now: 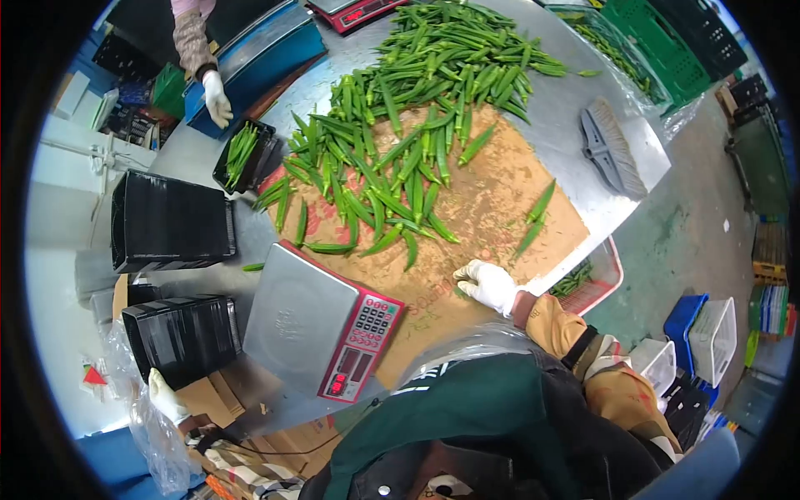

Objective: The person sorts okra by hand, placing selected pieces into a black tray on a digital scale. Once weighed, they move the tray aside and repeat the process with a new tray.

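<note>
My right hand [487, 286], in a white glove, is over the near part of a brown cardboard sheet [492, 200], fingers loosely bent and apart with nothing clearly held. A large heap of green okra [417, 125] spreads beyond it, with a few loose pods [533, 221] to the right. My left hand [169, 400], also gloved, is low at the far left, fingers stretched out beside a stack of black trays [183, 337]. Clear plastic [154, 442] hangs by it. Between my hands sits a red digital scale [300, 317] with a bare grey plate.
A co-worker's gloved hand [217, 100] is near a black tray of okra [242, 156]. More black trays [175, 221] stand at left. A brush [612, 150] lies on the metal table [575, 92]. A second scale [354, 12] is at the back; a crate [608, 279] is below right.
</note>
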Demonstrator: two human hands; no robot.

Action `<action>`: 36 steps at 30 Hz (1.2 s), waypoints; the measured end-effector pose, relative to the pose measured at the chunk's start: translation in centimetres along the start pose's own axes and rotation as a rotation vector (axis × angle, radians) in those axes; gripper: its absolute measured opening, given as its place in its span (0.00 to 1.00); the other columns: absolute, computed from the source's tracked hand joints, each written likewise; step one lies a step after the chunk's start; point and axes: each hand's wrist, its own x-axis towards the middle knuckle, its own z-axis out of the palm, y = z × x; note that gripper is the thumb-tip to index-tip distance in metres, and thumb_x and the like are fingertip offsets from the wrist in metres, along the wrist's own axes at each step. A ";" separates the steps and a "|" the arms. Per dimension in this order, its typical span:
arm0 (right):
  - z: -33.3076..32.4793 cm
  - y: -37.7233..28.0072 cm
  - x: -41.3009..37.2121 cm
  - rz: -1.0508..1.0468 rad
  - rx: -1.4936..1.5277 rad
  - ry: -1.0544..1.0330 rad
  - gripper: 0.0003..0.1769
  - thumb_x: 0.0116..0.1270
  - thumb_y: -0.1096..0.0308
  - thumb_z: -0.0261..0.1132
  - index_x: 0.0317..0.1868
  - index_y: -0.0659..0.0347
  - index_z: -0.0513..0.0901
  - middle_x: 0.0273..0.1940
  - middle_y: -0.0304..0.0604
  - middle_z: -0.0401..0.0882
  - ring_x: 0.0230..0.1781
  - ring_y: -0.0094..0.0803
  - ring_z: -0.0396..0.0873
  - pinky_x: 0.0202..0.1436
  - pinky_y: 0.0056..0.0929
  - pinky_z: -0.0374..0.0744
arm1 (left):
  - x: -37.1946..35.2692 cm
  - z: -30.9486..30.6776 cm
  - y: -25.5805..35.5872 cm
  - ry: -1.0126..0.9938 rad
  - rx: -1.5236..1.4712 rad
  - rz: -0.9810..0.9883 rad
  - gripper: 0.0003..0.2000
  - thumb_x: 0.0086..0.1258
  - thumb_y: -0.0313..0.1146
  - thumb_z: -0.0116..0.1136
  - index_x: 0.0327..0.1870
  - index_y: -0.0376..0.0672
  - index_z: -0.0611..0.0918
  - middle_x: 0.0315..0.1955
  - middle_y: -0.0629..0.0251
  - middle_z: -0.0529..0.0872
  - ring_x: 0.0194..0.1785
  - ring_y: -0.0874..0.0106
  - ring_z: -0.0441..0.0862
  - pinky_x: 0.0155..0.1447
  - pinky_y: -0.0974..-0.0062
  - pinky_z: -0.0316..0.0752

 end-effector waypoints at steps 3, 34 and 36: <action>-0.7 0.5 -0.9 -0.015 -0.014 0.035 0.16 0.67 0.61 0.68 0.51 0.59 0.87 0.46 0.53 0.86 0.48 0.49 0.84 0.54 0.40 0.81 | 1.6 -0.2 -0.1 0.063 -0.329 -0.205 0.20 0.78 0.38 0.59 0.61 0.30 0.82 0.55 0.55 0.86 0.58 0.70 0.81 0.68 0.73 0.71; -14.5 11.5 5.7 0.598 -0.249 0.550 0.32 0.62 0.41 0.68 0.47 0.65 0.85 0.46 0.59 0.87 0.50 0.54 0.84 0.54 0.45 0.80 | -29.8 18.0 41.6 -0.684 -0.539 0.065 0.15 0.82 0.31 0.51 0.62 0.31 0.81 0.55 0.56 0.87 0.60 0.71 0.82 0.69 0.73 0.71; -14.4 12.2 6.6 0.560 -0.310 0.544 0.32 0.61 0.42 0.69 0.48 0.64 0.84 0.46 0.58 0.87 0.49 0.53 0.85 0.53 0.45 0.80 | -29.2 21.7 43.8 -0.770 -0.698 -0.012 0.17 0.82 0.33 0.52 0.63 0.30 0.79 0.57 0.55 0.85 0.61 0.68 0.82 0.70 0.70 0.72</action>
